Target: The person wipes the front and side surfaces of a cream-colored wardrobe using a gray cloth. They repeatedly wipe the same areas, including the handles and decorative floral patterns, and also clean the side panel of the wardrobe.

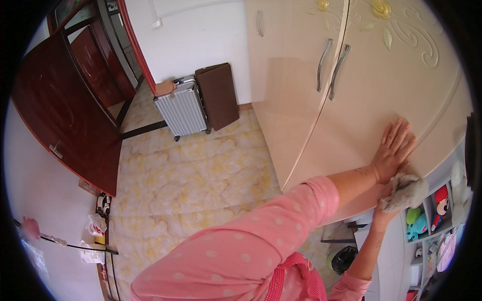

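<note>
My left hand (393, 154) lies flat against the cream door (361, 124) of a wardrobe, near its right edge, fingers slightly spread. Just below it, my right hand (385, 210) holds a fluffy grey cloth (406, 192) at the door's right edge. The cloth hides most of that hand's fingers. Both wardrobe doors in front look closed along their seam. A curved metal handle (339, 71) is on the right door, and another handle (324, 66) on the left one. Raised yellow flowers (382, 9) decorate the doors near the top.
A silver suitcase (182, 109) and a brown folded panel (217, 96) stand by the white wall. The dark red room door (67, 109) stands open at left. Shelves with plush toys (416, 227) are at right. A bin with a black bag (344, 259) stands below my arms.
</note>
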Tool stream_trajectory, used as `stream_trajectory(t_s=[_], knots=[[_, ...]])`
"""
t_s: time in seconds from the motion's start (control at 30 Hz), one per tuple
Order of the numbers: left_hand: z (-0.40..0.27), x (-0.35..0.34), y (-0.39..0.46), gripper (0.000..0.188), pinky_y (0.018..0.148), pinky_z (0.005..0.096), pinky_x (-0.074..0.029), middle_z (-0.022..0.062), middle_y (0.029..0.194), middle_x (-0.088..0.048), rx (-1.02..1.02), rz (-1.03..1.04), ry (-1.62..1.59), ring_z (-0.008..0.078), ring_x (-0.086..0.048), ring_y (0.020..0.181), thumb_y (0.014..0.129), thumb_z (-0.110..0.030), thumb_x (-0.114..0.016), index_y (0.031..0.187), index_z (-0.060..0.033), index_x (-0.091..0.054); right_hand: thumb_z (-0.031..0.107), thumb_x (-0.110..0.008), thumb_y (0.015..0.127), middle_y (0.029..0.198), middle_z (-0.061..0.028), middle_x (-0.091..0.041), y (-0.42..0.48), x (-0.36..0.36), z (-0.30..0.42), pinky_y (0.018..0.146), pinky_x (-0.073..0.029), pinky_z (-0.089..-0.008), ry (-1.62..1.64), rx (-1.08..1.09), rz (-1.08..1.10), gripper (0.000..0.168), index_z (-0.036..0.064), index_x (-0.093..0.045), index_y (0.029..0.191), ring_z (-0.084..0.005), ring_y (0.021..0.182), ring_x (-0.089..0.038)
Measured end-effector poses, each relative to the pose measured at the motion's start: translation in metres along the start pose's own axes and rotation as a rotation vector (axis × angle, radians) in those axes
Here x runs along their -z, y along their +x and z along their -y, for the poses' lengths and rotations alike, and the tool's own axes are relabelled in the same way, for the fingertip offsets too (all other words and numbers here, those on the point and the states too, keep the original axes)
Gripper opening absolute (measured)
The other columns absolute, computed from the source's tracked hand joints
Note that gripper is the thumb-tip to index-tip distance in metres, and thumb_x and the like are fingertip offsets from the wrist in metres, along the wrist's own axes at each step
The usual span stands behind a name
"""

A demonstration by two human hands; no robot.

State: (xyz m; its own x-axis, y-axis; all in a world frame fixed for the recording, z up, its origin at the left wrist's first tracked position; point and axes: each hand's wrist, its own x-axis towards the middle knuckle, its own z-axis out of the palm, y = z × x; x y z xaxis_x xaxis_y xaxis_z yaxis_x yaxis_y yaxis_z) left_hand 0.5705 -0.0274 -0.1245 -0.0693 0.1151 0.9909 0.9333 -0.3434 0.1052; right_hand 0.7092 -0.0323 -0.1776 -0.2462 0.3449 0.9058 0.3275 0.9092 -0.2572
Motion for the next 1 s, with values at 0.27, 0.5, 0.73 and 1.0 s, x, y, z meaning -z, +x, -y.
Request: stream_trajectory(t_s=[0.27, 0.5, 0.73, 1.0], knots=[[-0.011, 0.001, 0.003, 0.064, 0.111, 0.0618, -0.009, 0.0248, 0.153, -0.018, 0.006, 0.002, -0.031, 0.0476, -0.014, 0.141, 0.088, -0.031, -0.045, 0.145, -0.0073, -0.032, 0.004, -0.052, 0.079, 0.101, -0.0078, -0.047, -0.066, 0.004, 0.003, 0.089, -0.040, -0.0340, 0.251, -0.256, 0.283, 0.039, 0.001, -0.046, 0.118, -0.0220, 0.091, -0.047], [0.001, 0.008, 0.002, 0.063, 0.111, 0.0609, -0.012, 0.0254, 0.150, -0.025, -0.021, -0.101, -0.053, 0.0475, -0.018, 0.140, 0.081, -0.022, -0.055, 0.140, -0.0047, -0.040, 0.011, -0.057, 0.086, 0.109, -0.0146, -0.055, 0.050, 0.022, 0.022, 0.091, -0.042, -0.0388, 0.133, 0.026, 0.056, 0.036, 0.000, -0.051, 0.120, -0.0290, 0.102, -0.053], [-0.006, 0.009, 0.010, 0.059, 0.110, 0.0605, -0.012, 0.0276, 0.149, -0.024, -0.033, -0.045, 0.011, 0.0493, -0.018, 0.138, 0.082, -0.018, -0.050, 0.136, 0.0009, -0.042, 0.009, -0.070, 0.077, 0.125, -0.0152, -0.044, 0.099, 0.031, 0.031, 0.100, -0.037, -0.0404, 0.099, -0.057, -0.219, 0.053, 0.000, -0.049, 0.124, -0.0320, 0.117, -0.045], [-0.009, 0.008, 0.012, 0.052, 0.110, 0.0585, -0.015, 0.0259, 0.150, -0.022, -0.086, -0.053, 0.014, 0.0468, -0.019, 0.138, 0.095, -0.023, -0.036, 0.141, 0.0013, -0.033, 0.011, -0.066, 0.079, 0.126, -0.0137, -0.051, -0.060, -0.022, -0.022, 0.106, -0.031, -0.0471, -0.186, -0.149, 0.091, 0.049, 0.005, -0.053, 0.125, -0.0358, 0.118, -0.046]])
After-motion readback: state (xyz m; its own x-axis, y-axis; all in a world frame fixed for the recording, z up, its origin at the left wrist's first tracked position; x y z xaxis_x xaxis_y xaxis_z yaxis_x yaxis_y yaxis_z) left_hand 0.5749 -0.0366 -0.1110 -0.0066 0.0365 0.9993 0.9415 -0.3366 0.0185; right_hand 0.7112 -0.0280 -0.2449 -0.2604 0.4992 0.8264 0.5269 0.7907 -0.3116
